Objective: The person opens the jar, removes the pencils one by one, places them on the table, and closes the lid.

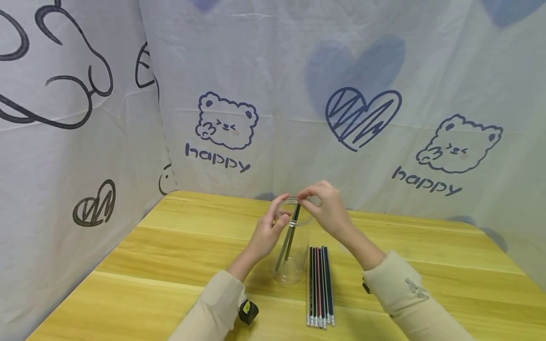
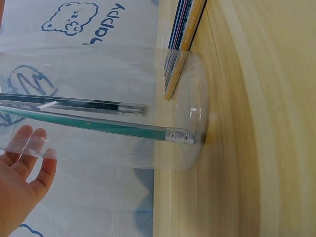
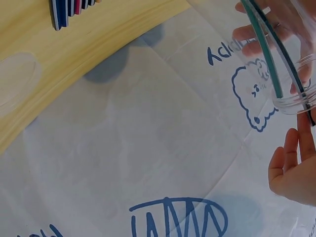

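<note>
A clear plastic jar (image 1: 290, 278) stands upright on the table. My left hand (image 1: 265, 234) grips it near the rim, thumb and fingers round its side. A green pencil (image 2: 123, 129) leans inside, its eraser end down near the jar's bottom. Between thumb and fingers, my right hand (image 1: 329, 208) pinches the top of a dark pencil (image 2: 89, 105) at the mouth. That pencil's eraser end hangs inside, above the bottom. Beside the jar, to its right, lies a row of several pencils (image 1: 320, 284), erasers toward me.
A clear round lid (image 3: 19, 81) lies on the wooden table (image 1: 170, 265), right of the jar. Behind the table hangs a white printed cloth (image 1: 290, 142), with another stretch along the left side. A small black device (image 1: 248, 312) sits at the left sleeve.
</note>
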The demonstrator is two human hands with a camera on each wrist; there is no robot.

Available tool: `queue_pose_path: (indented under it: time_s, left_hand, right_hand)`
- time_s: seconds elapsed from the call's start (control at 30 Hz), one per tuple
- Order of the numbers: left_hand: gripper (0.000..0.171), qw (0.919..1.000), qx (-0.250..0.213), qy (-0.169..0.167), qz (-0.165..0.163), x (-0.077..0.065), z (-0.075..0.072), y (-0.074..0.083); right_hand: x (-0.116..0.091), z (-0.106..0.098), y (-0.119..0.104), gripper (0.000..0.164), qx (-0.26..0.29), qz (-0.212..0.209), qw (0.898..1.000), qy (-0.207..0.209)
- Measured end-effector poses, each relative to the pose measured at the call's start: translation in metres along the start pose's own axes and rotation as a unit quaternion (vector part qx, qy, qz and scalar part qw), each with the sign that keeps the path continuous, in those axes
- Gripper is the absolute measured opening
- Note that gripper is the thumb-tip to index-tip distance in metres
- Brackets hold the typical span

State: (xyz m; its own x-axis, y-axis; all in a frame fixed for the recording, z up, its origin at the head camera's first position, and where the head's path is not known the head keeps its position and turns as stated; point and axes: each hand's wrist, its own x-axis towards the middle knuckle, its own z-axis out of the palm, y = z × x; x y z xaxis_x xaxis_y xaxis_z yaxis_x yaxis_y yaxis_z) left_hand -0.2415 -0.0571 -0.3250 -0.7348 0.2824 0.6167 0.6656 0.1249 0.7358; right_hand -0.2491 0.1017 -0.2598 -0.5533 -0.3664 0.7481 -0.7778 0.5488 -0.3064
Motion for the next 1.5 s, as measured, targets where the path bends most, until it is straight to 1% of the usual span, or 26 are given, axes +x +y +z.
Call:
queue_pose_path:
  time_s: [0.07,0.13,0.27,0.47,0.6,0.7,0.8,0.87,1.0,1.07,1.17,1.37,1.5]
  left_hand:
    - [0.074,1.0,0.003,0.001,-0.001,-0.002,-0.001,0.01]
    - [0.075,1.0,0.005,0.001,-0.004,-0.002,-0.001,0.012]
    - [0.073,1.0,0.007,0.002,-0.006,-0.002,-0.001,0.012]
    - [0.072,0.9999,0.01,0.004,-0.007,-0.002,-0.001,0.012]
    - [0.076,0.9999,0.009,0.004,-0.004,-0.001,-0.001,0.012]
    - [0.077,0.9999,0.009,0.006,0.0,-0.001,0.0,0.012]
    - [0.076,0.9999,0.011,0.008,0.002,-0.001,0.0,0.013]
    - [0.077,0.9999,0.011,0.008,0.003,-0.001,0.0,0.013]
    - [0.077,0.9999,0.012,0.007,0.002,-0.001,0.0,0.012]
    - [0.076,0.9999,0.011,0.006,0.001,-0.001,0.0,0.012]
    - [0.077,0.9999,0.01,0.005,0.0,-0.001,0.0,0.012]
    - [0.079,0.9999,0.01,0.004,-0.002,-0.001,0.0,0.013]
    - [0.078,0.9999,0.009,0.006,-0.002,-0.001,0.0,0.013]
  right_hand:
    - [0.0,-0.001,0.001,0.01,0.002,-0.002,1.0,0.011]
    - [0.0,-0.003,0.001,0.015,0.006,0.003,1.0,0.02]
    - [0.001,-0.006,0.0,0.022,0.035,0.019,0.998,0.039]
    - [-0.001,-0.007,0.001,0.036,0.077,0.035,0.993,0.078]
    - [-0.001,-0.009,0.001,0.048,0.087,0.045,0.989,0.111]
    - [0.0,-0.011,0.001,0.054,0.089,0.045,0.985,0.14]
    - [0.001,-0.013,0.001,0.053,0.092,0.037,0.981,0.167]
    - [0.001,-0.014,0.001,0.048,0.096,0.03,0.978,0.181]
    - [0.001,-0.016,0.003,0.034,0.086,0.014,0.975,0.204]
    - [0.001,-0.017,0.004,0.031,0.079,0.008,0.973,0.214]
    - [0.001,-0.019,0.005,0.035,0.091,0.005,0.97,0.225]
    - [0.0,-0.023,0.006,0.049,0.134,0.014,0.964,0.231]
    - [-0.001,-0.026,0.006,0.051,0.157,0.019,0.961,0.229]
